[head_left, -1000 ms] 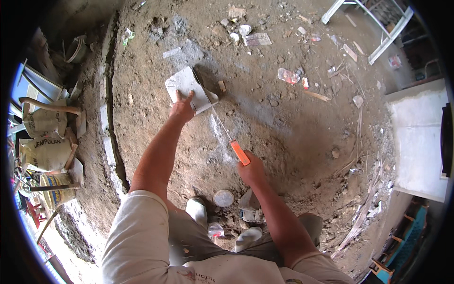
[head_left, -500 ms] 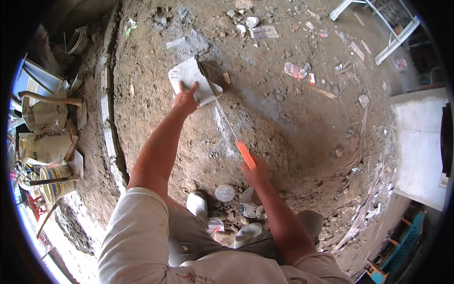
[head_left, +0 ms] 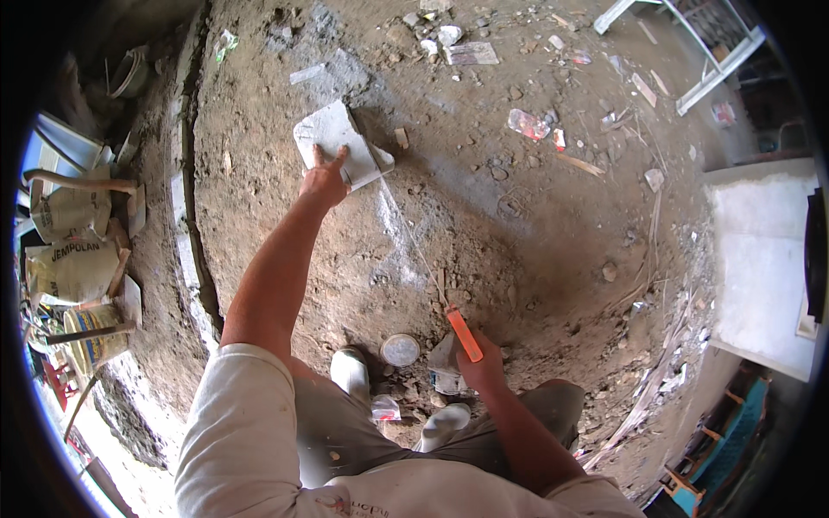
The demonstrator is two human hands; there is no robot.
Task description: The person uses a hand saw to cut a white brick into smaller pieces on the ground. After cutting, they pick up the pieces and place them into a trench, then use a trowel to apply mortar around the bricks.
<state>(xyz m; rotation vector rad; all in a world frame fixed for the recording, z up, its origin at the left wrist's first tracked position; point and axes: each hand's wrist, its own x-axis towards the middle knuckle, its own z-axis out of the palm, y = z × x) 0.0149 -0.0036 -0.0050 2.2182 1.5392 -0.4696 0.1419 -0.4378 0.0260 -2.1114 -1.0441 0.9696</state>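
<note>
A pale grey, board-like block [head_left: 328, 125] lies on the dirt ahead of me. My left hand [head_left: 325, 181] presses on its near part with the fingers spread. In my right hand [head_left: 485, 367] is the orange handle of a handsaw [head_left: 464, 332], low and to the right of the block. The saw's thin blade runs up and left from the handle to the block's right-hand side, where a narrow piece [head_left: 382, 159] shows beside a dark line. I cannot make out the blade's far tip. Whitish dust [head_left: 395, 229] lies below the block.
Near my boots [head_left: 350, 375] are a round pale disc [head_left: 400, 350] and a clear plastic wrapper [head_left: 386, 407]. Bags [head_left: 73, 268] and long-handled tools stand at the left, past a low block edging [head_left: 186, 246]. Rubble, litter and a metal frame [head_left: 721, 73] are at the far right.
My right hand has drawn the saw back toward me and slightly right. The left hand remains on the block; the whole view has shifted a little.
</note>
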